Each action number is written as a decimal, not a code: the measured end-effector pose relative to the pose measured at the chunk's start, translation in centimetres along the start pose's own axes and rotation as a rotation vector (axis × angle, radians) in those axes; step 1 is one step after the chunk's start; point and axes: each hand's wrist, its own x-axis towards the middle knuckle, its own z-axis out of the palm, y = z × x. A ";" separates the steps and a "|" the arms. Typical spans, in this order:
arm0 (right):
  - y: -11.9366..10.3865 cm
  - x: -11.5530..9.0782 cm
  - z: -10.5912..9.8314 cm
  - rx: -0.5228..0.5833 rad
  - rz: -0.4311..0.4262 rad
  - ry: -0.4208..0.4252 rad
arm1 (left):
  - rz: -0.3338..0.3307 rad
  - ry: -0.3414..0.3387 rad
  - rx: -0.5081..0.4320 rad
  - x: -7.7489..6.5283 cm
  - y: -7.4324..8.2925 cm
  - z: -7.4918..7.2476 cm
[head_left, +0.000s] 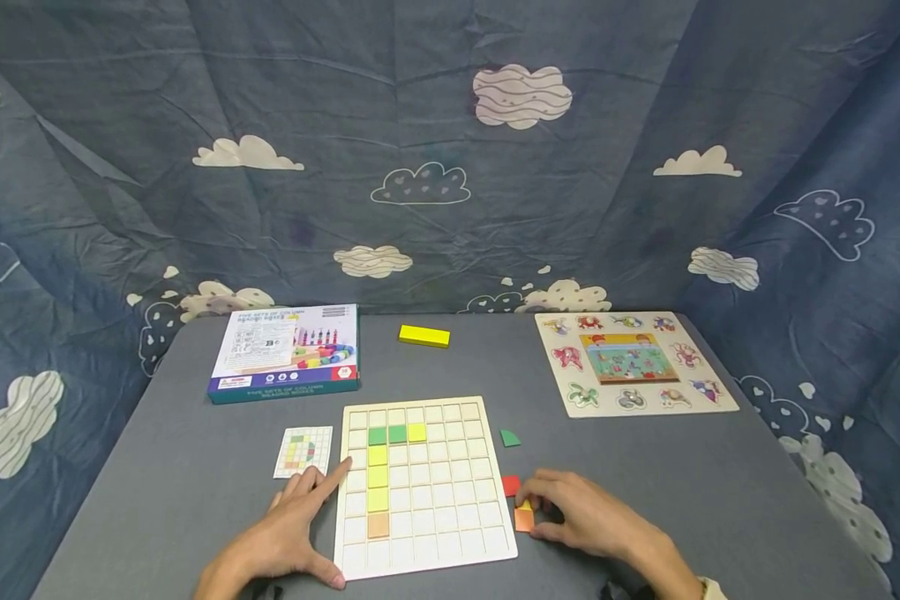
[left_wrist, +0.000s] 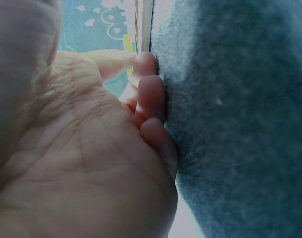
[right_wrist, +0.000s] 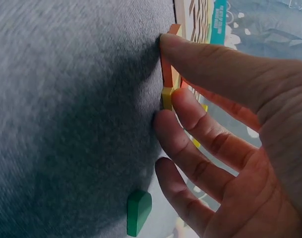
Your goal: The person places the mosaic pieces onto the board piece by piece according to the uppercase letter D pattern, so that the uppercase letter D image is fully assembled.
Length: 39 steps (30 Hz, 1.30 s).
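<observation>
A square wooden grid board [head_left: 442, 517] lies on the grey table, with green, yellow and orange tiles in an angled row at its left. My left hand [head_left: 288, 525] rests along the board's left side, index finger and thumb spread wide, both tips at its edge. Right of the board, my right hand [head_left: 585, 512] bends over an orange block [head_left: 524, 521] and a small yellow block [right_wrist: 167, 98]. Its thumb touches the orange block, and the index fingertip is at the yellow one. A red piece [head_left: 511, 486] lies just behind them, against the board's edge.
A green quarter-round block [head_left: 510, 438] lies farther back on the right. Left of the board is a pattern card [head_left: 318, 437]. Toward the back are a toy box [head_left: 270, 350], a yellow bar [head_left: 423, 336] and a sea-animal puzzle board [head_left: 562, 379], with a cloud-print cloth behind.
</observation>
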 end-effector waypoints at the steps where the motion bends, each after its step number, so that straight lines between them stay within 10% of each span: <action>1: 0.0 0.0 0.1 0.001 -0.007 -0.002 | 0.003 0.000 -0.002 0.0 0.0 0.0; 39: -2.2 2.5 -1.0 -0.151 -0.057 0.044 | -0.004 0.013 0.016 0.0 0.2 0.0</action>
